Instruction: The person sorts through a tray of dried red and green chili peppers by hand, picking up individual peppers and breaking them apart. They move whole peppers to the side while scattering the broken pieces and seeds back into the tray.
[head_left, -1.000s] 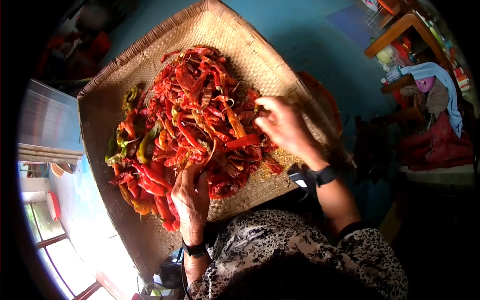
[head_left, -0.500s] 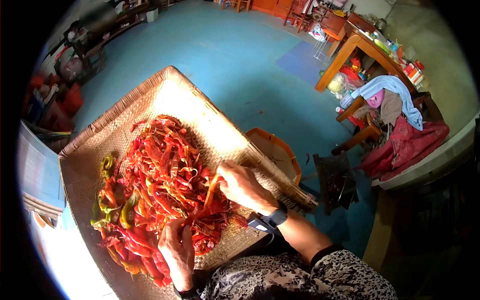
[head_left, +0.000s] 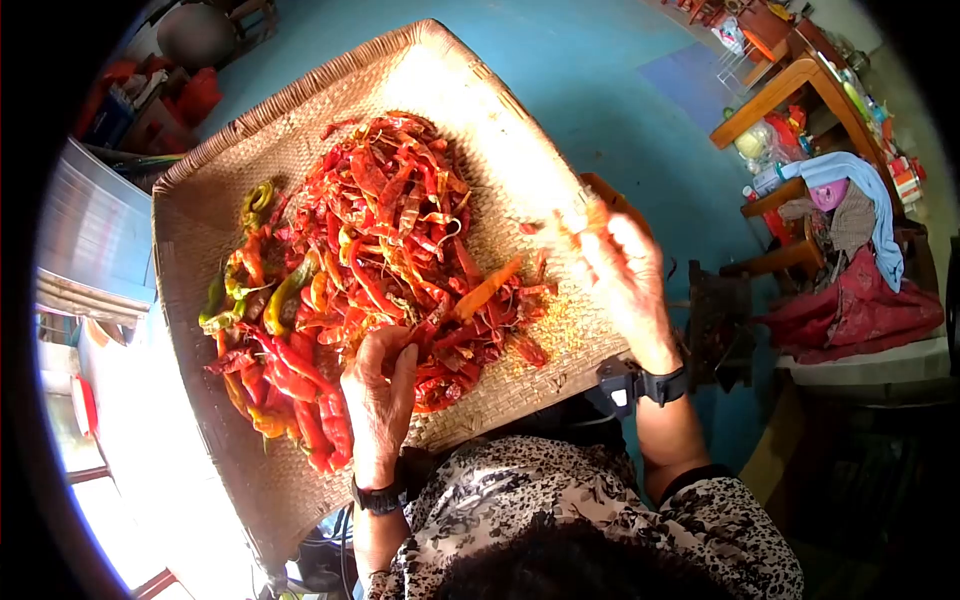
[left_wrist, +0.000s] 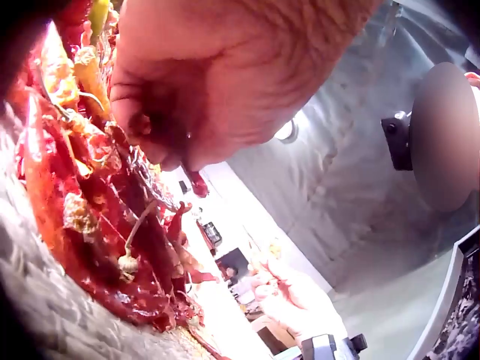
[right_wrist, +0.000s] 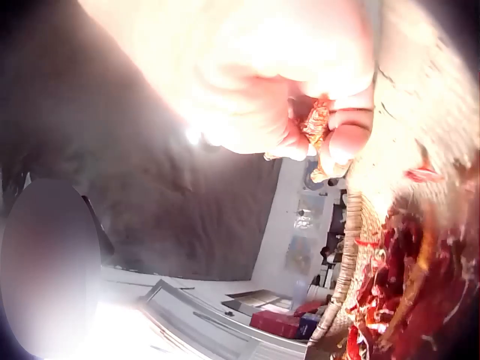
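Where the head view blurs, the wrist's shows right fingers [right_wrist: 349, 141] pinching a crinkled chili [right_wrist: 316, 124] — left fingers [head_left: 377, 350] pinch a pepper [left_wrist: 197, 184].

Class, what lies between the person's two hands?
In the head view, red peppers, an orange pepper and scattered yellow seeds on the woven tray.

A right hand [right_wrist: 277, 67] is pinching a crinkled orange-red pepper piece [right_wrist: 318, 120].
Red peppers [right_wrist: 386, 281] are lying heaped in a woven tray [right_wrist: 349, 240]; a small red scrap [right_wrist: 424, 174] is resting apart from them.
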